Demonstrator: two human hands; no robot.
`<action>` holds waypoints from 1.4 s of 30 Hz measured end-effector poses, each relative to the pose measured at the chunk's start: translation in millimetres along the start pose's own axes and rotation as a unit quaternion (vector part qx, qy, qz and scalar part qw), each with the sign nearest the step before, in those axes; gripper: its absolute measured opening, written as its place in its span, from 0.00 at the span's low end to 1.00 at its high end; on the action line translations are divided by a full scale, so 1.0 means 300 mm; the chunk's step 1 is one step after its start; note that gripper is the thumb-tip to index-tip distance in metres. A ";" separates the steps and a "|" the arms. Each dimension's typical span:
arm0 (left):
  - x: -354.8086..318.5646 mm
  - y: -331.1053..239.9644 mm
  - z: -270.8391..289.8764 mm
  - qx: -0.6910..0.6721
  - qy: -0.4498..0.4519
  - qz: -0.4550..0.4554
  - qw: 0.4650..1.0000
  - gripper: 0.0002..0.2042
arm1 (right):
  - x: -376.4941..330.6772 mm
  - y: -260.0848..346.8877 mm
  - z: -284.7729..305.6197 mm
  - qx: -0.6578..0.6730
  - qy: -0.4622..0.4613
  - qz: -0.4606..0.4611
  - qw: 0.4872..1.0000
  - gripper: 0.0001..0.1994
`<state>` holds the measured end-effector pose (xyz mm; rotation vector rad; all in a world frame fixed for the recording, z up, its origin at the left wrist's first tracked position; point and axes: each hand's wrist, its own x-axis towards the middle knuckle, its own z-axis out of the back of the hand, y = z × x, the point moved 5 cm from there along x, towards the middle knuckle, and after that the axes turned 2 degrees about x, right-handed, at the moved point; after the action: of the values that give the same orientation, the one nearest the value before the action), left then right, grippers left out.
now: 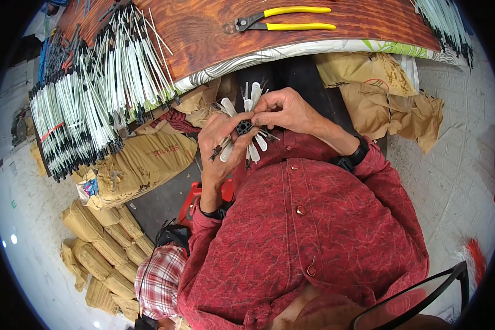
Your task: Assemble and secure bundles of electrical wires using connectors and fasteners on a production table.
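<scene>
My left hand grips a small black round hub with several white paddle-shaped spokes fanning out of it. My right hand is above and to the right of the hub, its fingertips pinching one white spoke at the hub's top. Both hands are held close in front of my red shirt, below the table's edge. Each wrist wears a black band.
A wooden table holds yellow-handled pliers and big bundles of white rods with black tips. More rods lie at top right. Brown paper sacks sit under the table and stacked at lower left. A red stool is below.
</scene>
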<state>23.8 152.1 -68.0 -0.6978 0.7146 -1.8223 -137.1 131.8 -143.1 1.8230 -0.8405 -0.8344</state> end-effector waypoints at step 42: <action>-0.009 0.025 -0.004 -0.035 -0.010 -0.021 0.999 0.18 | 0.033 -0.009 -0.034 0.008 0.031 0.001 0.999 0.07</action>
<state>28.3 152.6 -74.6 -0.7818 0.7594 -1.8333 -122.7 129.2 -143.9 1.8532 -0.8114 -0.7688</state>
